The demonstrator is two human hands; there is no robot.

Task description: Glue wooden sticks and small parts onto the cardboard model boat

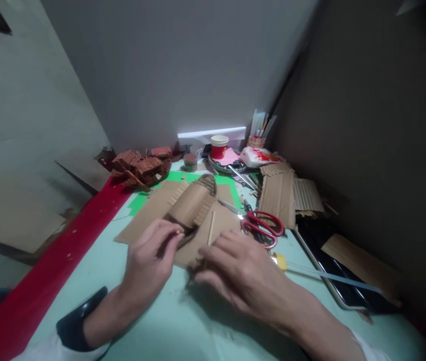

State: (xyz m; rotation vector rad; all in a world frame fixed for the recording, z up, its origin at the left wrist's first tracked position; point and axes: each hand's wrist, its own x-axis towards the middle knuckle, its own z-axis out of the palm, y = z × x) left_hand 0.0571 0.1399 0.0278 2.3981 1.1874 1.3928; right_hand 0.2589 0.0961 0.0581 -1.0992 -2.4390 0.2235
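My left hand point(152, 258) is curled, its fingertips pinching the near end of a rolled cardboard piece point(192, 203) that lies on a flat cardboard sheet point(148, 213). My right hand point(235, 273) lies over the sheet's near edge with fingers bent together, gripping a thin wooden stick point(210, 228) that points away from me. A black band sits on my left wrist point(75, 323).
Red-handled scissors point(261, 225) lie right of the sheet. Corrugated cardboard pieces point(282, 193), a yellow-capped tool point(280, 260) and a dark tablet point(329, 271) are at right. Brown model pieces point(141, 168), a red cup point(219, 147) and a small jar point(190, 161) stand by the wall.
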